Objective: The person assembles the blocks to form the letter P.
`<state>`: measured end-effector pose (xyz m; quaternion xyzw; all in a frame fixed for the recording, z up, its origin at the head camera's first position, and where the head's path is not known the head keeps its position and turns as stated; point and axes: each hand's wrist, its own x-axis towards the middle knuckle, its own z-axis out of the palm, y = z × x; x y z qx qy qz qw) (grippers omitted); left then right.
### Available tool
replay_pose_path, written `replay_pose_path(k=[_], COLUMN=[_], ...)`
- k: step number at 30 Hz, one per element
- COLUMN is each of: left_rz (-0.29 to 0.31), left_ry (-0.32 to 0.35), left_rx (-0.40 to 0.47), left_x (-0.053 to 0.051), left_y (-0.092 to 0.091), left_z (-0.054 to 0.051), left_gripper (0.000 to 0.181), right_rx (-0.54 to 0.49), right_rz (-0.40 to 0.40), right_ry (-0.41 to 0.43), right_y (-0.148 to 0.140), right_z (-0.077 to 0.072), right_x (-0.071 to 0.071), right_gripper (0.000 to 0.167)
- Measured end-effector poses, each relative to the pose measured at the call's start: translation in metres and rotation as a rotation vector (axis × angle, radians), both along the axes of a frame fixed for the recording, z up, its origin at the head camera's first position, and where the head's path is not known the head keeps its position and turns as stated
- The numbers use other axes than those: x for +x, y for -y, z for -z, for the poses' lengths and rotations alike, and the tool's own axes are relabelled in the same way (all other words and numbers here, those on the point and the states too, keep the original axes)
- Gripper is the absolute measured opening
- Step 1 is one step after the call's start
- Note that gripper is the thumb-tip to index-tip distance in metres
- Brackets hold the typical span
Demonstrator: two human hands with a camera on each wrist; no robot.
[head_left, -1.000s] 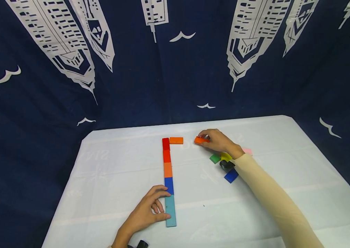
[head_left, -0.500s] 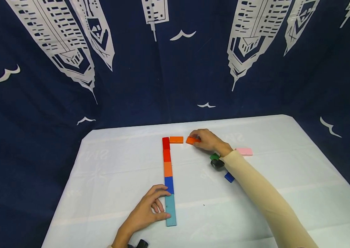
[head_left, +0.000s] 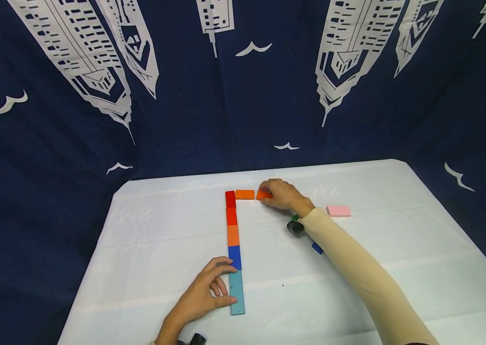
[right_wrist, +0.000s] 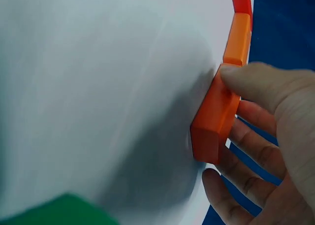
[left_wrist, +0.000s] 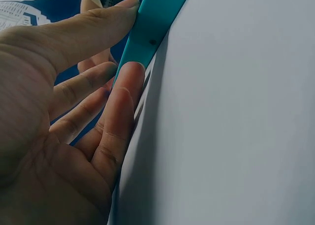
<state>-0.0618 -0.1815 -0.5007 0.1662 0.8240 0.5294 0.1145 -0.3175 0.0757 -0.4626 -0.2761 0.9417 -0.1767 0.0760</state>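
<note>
Head view: the right arm [head_left: 355, 258] reaches far forward, right hand [head_left: 283, 194] pinching an orange-red block [head_left: 263, 195] just beside the crosswise orange block [head_left: 244, 194]; the left hand [head_left: 201, 291], thumb and fingers spread apart, touches the teal block [head_left: 237, 302]. Above that stand two red blocks [head_left: 231, 200], one upright orange block [head_left: 233, 235], one blue block [head_left: 234, 257]. One pink block [head_left: 339, 211] lies rightward. Since the earlier frame the pinched piece has moved left.

The right arm wears a plain, long cream sleeve [head_left: 350, 268]; a rounded black unit [head_left: 295, 227] mounts at its wrist, a black cylindrical part [head_left: 197, 339] at the left.
</note>
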Motion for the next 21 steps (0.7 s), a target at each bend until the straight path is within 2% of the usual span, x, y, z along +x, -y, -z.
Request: replay_pose_path(k=[14, 21], left_rz=[0.004, 0.010], left_ry=[-0.012, -0.029], left_rx=[-0.003, -0.020], left_x=[0.000, -0.001], left_y=[0.000, 0.001], left_z=[0.002, 0.003], left_gripper=[0.054, 0.055], right_rx=[0.064, 0.068], right_rz=[0.047, 0.068], right_ry=[-0.087, -0.102], right_y=[0.019, 0.022], right_z=[0.006, 0.006], right_x=[0.001, 0.001], right_gripper=[0.039, 0.036])
